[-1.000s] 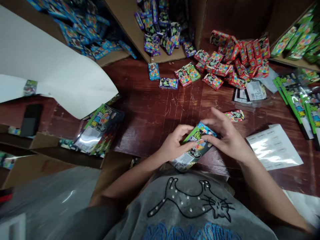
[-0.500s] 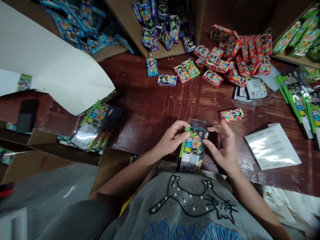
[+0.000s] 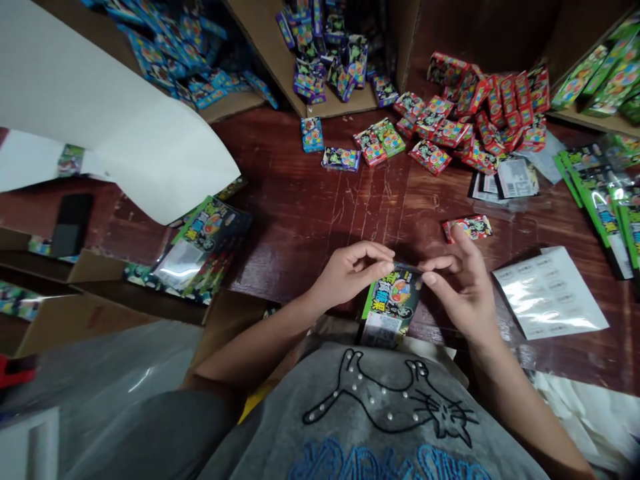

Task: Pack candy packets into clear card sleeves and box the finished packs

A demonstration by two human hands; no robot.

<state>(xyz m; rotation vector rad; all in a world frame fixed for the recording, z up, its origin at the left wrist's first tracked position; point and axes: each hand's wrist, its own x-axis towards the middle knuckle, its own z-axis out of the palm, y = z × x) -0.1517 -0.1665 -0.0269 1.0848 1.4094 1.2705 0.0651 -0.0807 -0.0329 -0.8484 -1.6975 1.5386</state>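
Note:
Between my hands, at the table's near edge, is a black and green printed candy packet (image 3: pixel 393 300) with a pale label at its lower end. My left hand (image 3: pixel 355 270) pinches its top left corner between thumb and fingers. At the top right corner, my right hand (image 3: pixel 463 283) pinches with thumb and index finger, its other fingers raised. The clear top flap is folded down along the upper edge. Just beyond my right hand lies a small red candy box (image 3: pixel 477 227), partly covered by a fingertip.
A heap of red boxes (image 3: pixel 470 107) lies at the back, near cartons of purple boxes (image 3: pixel 310 80) and blue boxes (image 3: pixel 195 60). A sticker sheet (image 3: pixel 550 293) is at right. Stacked packets (image 3: pixel 200 247) and a large white sheet (image 3: pixel 150 147) are at left.
The clear flap that stood up at the packet's top is now folded down. Both hands have closed in on the top corners, and my right thumb has moved up to the edge.

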